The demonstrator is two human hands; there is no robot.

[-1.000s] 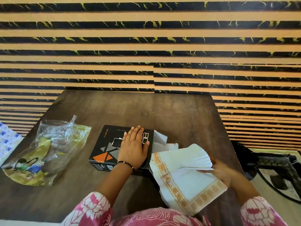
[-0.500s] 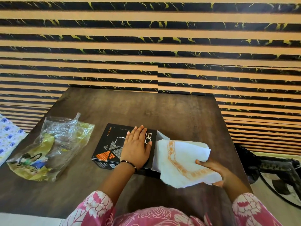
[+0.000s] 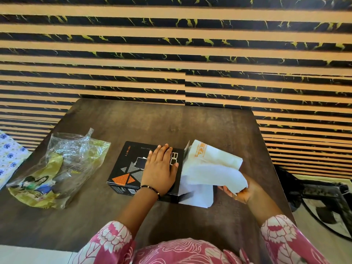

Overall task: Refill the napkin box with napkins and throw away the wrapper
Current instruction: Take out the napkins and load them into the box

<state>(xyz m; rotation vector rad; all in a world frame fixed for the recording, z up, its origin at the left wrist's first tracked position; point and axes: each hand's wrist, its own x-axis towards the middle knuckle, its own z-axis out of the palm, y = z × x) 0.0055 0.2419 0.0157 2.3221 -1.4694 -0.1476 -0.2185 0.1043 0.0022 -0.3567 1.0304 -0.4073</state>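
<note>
A black napkin box [image 3: 129,168] with orange and grey triangles lies flat on the dark wooden table [image 3: 171,122]. My left hand [image 3: 160,170] presses flat on its lid. The box's right end is open, its white flap [image 3: 198,195] lying on the table. My right hand [image 3: 242,191] grips a bent stack of white napkins [image 3: 213,168] with orange trim, its far end at the box's open right end. The clear and yellow plastic wrapper [image 3: 57,168] lies crumpled at the table's left.
A striped black and tan wall rises right behind the table. A blue-flowered cloth [image 3: 9,159] lies at the far left edge. A dark fan-like object [image 3: 323,199] sits on the floor to the right of the table.
My right hand lifted the fanned napkin stack off the table, folded it together and brought it up against the box's open right end. My left hand stayed on the lid.
</note>
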